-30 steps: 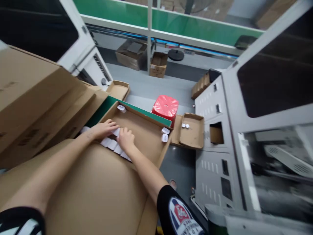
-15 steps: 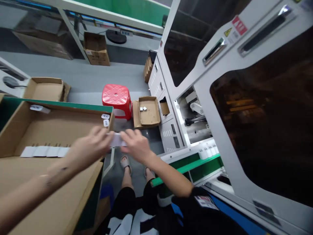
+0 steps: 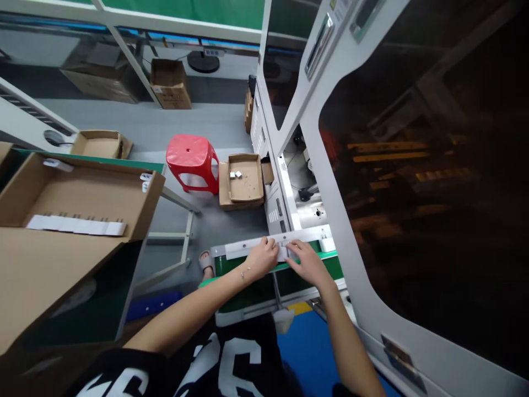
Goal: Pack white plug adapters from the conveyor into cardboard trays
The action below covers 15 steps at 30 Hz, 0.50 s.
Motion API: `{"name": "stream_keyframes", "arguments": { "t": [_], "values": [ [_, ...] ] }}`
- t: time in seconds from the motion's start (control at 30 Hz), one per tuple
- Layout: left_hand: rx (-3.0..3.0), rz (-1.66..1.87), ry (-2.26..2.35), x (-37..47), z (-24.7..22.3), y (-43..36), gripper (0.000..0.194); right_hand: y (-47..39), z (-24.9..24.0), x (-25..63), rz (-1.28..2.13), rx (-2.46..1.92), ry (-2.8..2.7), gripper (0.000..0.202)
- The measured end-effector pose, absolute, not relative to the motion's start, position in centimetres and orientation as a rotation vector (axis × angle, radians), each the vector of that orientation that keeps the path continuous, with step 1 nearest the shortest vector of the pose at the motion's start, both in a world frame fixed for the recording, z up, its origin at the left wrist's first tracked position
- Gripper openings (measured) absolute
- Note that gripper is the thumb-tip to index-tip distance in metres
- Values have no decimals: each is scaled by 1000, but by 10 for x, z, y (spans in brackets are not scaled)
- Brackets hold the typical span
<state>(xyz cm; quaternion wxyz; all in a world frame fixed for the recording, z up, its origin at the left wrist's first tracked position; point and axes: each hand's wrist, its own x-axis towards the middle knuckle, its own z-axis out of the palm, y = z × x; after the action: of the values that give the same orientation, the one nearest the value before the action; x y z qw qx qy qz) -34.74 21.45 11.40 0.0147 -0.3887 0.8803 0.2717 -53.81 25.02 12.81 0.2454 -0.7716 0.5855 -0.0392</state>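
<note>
Over the green conveyor belt, both my hands meet at a short row of white plug adapters. The fingers of my left hand are closed round its left end. My right hand grips the right end between thumb and fingers. My fingers partly cover the row, so how many pieces it has is hidden. Just right of my right hand, another white adapter sits on the belt by the machine opening. More white adapters, prongs up, stand lined up in the cardboard tray on the left.
The machine's dark-windowed door rises on the right. A red stool and a shallow carton holding two small white pieces stand on the floor ahead. The metal rail runs along the belt's far side.
Both hands have moved right, from beside the cardboard tray to the conveyor, carrying the white adapters. My view has turned right with them.
</note>
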Motion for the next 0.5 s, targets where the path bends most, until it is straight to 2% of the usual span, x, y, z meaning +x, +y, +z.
{"name": "stream_keyframes", "arguments": {
  "t": [0.13,0.2,0.37,0.5],
  "values": [
    [-1171,916,2732,-358,117,218,34,241,129,-551,-20,-2130,1596,24],
    [-1259,917,2696,-364,117,221,28,239,127,-553,-21,-2130,1629,20],
    [-1638,973,2521,-384,109,224,28,235,116,-560,-88,-2092,1637,23],
    [-1693,1009,2484,-398,106,220,25,235,111,-566,-45,-2078,1649,24]
  ]
}}
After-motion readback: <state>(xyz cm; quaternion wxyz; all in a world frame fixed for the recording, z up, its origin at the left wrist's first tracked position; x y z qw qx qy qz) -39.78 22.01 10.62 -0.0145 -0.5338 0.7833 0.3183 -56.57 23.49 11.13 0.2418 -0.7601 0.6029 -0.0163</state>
